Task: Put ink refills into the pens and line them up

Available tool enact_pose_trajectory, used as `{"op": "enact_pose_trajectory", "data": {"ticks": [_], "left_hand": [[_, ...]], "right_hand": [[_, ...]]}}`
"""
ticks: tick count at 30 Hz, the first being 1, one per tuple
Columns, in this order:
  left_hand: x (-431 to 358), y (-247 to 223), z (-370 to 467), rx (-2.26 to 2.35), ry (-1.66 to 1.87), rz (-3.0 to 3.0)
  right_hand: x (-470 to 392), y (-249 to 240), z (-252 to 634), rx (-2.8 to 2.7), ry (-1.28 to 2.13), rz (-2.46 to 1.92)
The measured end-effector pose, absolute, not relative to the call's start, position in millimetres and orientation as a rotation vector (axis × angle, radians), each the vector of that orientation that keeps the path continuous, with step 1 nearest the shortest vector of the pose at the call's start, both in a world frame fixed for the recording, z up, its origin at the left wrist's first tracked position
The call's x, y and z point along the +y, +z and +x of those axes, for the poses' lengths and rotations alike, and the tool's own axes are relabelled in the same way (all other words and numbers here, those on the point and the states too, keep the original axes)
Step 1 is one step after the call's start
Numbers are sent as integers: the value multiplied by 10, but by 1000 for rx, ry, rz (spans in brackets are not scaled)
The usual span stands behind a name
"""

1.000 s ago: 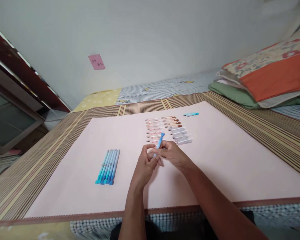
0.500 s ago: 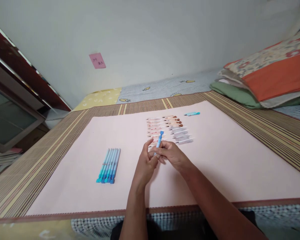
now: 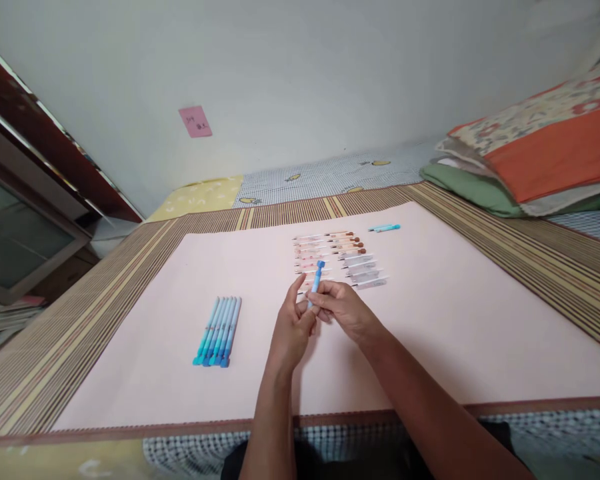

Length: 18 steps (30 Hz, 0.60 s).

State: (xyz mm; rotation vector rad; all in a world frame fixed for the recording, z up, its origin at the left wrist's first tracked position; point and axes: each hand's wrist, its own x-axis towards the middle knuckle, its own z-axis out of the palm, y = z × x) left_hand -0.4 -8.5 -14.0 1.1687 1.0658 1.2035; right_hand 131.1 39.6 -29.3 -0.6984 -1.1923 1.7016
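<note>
Both hands meet over the middle of a pale pink sheet (image 3: pixel 145 393), around one blue pen (image 3: pixel 317 275) held nearly upright with its darker blue end at the top. My left hand (image 3: pixel 295 327) grips the pen's lower part, its index finger raised. From the other side my right hand (image 3: pixel 343 307) pinches the pen's body between thumb and fingers. The pen's lower end is hidden by the fingers. Just beyond the hands lie pale pen parts with pinkish patterns (image 3: pixel 307 250), brown-ended ones (image 3: pixel 347 243) and greyish ones (image 3: pixel 364 270) in rows.
Several blue and turquoise pens (image 3: pixel 217 333) lie side by side at the left. Slim turquoise pen parts (image 3: pixel 386 228) rest at the far right of the sheet. A striped mat (image 3: pixel 105 320) lies underneath. Folded bedding (image 3: pixel 545 153) is stacked at the right, and a pink note (image 3: pixel 195 121) hangs on the wall.
The blue pen's top has shifted slightly left and stands a little straighter. Both hands keep their hold with small finger movements; the laid-out pens have not moved.
</note>
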Motion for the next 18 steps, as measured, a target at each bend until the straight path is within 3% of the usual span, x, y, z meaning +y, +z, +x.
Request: {"op": "enact_pose_trajectory", "data": {"ticks": [11,18], "left_hand": [[-69,-135,98,1235,1309,1131],[-107,-74,-27,889,999,916]], "right_hand": [[389,-233,1255,-1089,1563,-885],[452,-189,1458,-1125,1579,-844]]}}
